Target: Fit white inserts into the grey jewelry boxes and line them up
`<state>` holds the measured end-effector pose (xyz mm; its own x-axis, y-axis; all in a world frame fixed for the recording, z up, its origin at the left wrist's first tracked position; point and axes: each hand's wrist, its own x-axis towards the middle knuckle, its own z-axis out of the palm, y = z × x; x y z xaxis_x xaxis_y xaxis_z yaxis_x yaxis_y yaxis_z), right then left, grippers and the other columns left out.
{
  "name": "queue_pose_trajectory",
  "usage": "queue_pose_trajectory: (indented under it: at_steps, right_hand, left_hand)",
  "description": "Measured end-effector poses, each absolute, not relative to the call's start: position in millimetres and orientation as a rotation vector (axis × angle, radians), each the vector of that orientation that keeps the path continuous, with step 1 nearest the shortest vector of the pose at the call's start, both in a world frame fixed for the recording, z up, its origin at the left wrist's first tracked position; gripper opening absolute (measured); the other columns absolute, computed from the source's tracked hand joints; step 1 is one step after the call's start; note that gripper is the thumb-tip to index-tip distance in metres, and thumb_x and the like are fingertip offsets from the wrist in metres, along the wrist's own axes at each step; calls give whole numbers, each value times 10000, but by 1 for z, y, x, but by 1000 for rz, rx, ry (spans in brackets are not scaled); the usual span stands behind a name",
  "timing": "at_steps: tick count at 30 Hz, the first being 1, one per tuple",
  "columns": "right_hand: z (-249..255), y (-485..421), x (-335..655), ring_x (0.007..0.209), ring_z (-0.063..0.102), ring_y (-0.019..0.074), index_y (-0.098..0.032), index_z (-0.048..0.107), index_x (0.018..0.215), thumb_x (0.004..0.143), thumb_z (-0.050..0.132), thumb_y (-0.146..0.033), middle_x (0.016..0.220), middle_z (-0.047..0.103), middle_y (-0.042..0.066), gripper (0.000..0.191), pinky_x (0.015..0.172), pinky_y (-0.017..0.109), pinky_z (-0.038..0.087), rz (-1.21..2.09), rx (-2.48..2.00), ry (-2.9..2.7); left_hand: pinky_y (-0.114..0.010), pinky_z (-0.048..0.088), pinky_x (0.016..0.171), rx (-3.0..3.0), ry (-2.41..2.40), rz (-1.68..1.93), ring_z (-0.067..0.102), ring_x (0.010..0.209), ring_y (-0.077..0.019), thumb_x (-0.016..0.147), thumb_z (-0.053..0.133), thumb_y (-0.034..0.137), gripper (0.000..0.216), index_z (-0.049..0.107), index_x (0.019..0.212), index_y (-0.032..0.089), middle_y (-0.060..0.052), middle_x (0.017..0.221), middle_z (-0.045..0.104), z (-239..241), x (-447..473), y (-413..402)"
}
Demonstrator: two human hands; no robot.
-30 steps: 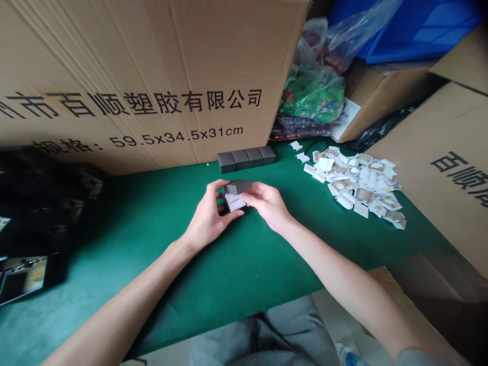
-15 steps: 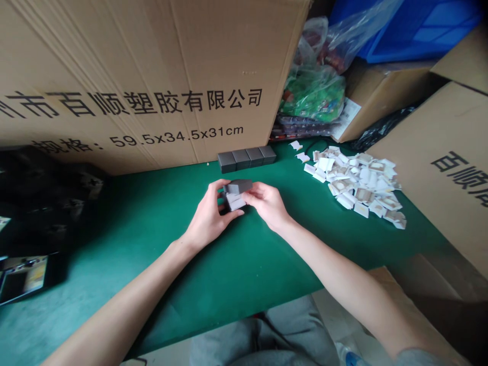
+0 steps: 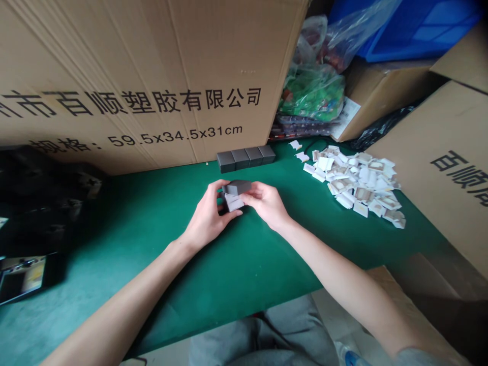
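Between my hands is a small dark grey hinged box point(image 3: 240, 187) with its lid raised and a pale insert point(image 3: 234, 202) showing inside. My left hand point(image 3: 208, 213) wraps round its left side, thumb along the front edge. From the right, my right hand point(image 3: 268, 202) pinches the box, the thumb at the insert's right edge; its other fingers are partly hidden behind the lid. Just beyond my hands stands a row of several closed dark grey boxes point(image 3: 246, 158). A heap of white folded card inserts point(image 3: 360, 178) lies to the right.
The green table point(image 3: 229, 274) carries all this. A large printed carton point(image 3: 152, 66) walls off the back, and another carton point(image 3: 450, 168) stands at right. Black boxes point(image 3: 41, 203) are stacked at left. Plastic bags point(image 3: 316, 91) and a blue bin point(image 3: 423, 30) are at back right.
Almost nothing differs; the view has shifted very slightly, and both hands keep the same hold on the opened box.
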<state>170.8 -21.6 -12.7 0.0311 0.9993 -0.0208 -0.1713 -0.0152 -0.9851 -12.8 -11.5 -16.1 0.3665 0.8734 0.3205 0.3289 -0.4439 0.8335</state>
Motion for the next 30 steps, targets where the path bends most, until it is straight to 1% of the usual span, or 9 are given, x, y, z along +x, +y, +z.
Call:
queue_pose_trajectory:
  at_steps: [4,8,11,14,19,24,27,30]
  right_hand:
    - [-14,-21,171,871,704,224,-211,683,876,664,870,-407,889,746,56,344,853,426,581,1255,-1120,-1073]
    - [-15,-20,171,793,687,196,-195,680,873,681,842,-389,847,738,47,317,739,355,566,1214,-1161,-1120]
    - [-16,-20,171,724,661,173,-184,704,909,714,809,-384,825,739,43,298,676,322,535,1162,-1195,-1182]
    - [-16,-21,172,720,658,177,-178,725,930,757,771,-379,841,750,55,269,653,316,517,1135,-1222,-1227]
    - [-17,-22,171,751,654,181,-175,713,908,784,745,-376,859,742,61,238,685,321,511,1100,-1259,-1253]
    - [-21,-21,171,771,629,160,-197,647,942,772,775,-388,871,696,33,286,716,311,522,1092,-1219,-1248]
    - [-19,-21,171,838,644,164,-205,639,980,770,794,-382,916,688,32,316,792,326,543,1122,-1190,-1223]
    - [-11,-23,171,941,667,176,-213,645,1047,808,779,-397,1028,697,51,330,871,338,557,1221,-1117,-1180]
  left_hand:
    - [-433,665,854,1949,1019,1025,644,1139,-271,786,817,301,651,444,1317,250,-114,1339,556,-16,-13,-12]
    - [-428,661,859,1935,1019,1019,640,1154,-276,784,816,298,642,444,1305,250,-108,1330,564,-16,-13,-12]
    - [-411,659,865,1917,1017,1015,635,1166,-271,785,817,298,640,443,1304,257,-99,1334,566,-16,-13,-12]
    - [-408,659,868,1903,997,1017,632,1166,-268,783,820,305,648,439,1306,258,-97,1335,567,-16,-13,-12]
    - [-414,659,867,1869,979,1019,636,1162,-272,779,821,301,647,431,1292,248,-105,1324,574,-13,-13,-12]
    - [-413,654,881,1854,954,1023,632,1167,-269,779,826,290,646,429,1288,252,-102,1326,566,-13,-12,-13]
    - [-403,657,865,1805,918,1030,639,1154,-266,775,840,311,667,415,1287,262,-102,1340,547,-12,-13,-12]
    - [-392,662,844,1711,880,1042,648,1147,-268,756,864,335,715,398,1296,286,-101,1374,516,-12,-14,-11]
